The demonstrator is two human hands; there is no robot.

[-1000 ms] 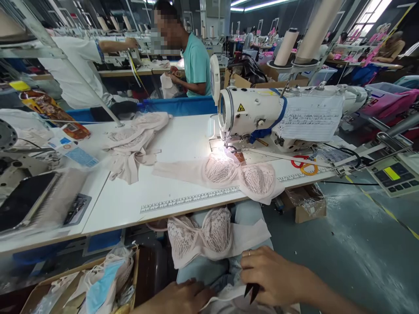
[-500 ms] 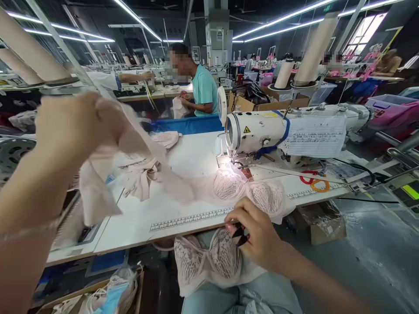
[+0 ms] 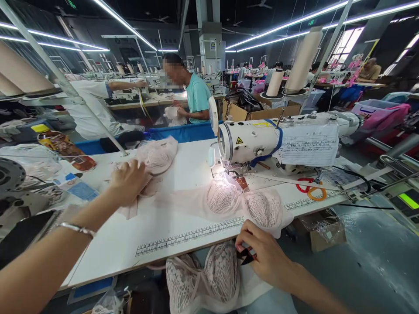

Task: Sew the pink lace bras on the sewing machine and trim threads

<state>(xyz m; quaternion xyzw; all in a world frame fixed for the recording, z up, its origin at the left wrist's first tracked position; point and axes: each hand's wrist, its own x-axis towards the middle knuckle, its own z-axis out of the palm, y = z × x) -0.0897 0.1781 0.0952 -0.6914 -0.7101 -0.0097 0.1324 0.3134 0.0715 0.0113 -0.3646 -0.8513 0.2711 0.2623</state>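
My left hand (image 3: 129, 181) is over pale pink fabric pieces at the table's left, its fingers bent down onto them; whether it grips any is unclear. A lace cup piece (image 3: 159, 156) lies just beyond it. Under the lit needle of the white sewing machine (image 3: 252, 139) sits a pink lace bra (image 3: 225, 198), its fabric spread leftward. My right hand (image 3: 262, 253) is closed around small dark thread snips (image 3: 245, 256) at the table's front edge. Another lace bra (image 3: 219, 279) rests on my lap, just left of that hand.
A bottle with a yellow cap (image 3: 65, 148) lies tilted at the back left. Red and orange scissors handles (image 3: 316, 191) are right of the machine. Thread cones (image 3: 304, 61) stand behind it. Across the table, a person in a teal shirt (image 3: 198, 96) works.
My left hand has come down from its raised position at the left onto the fabric pieces, and the cloth it carried is now down on the table. My right hand still holds the snips.
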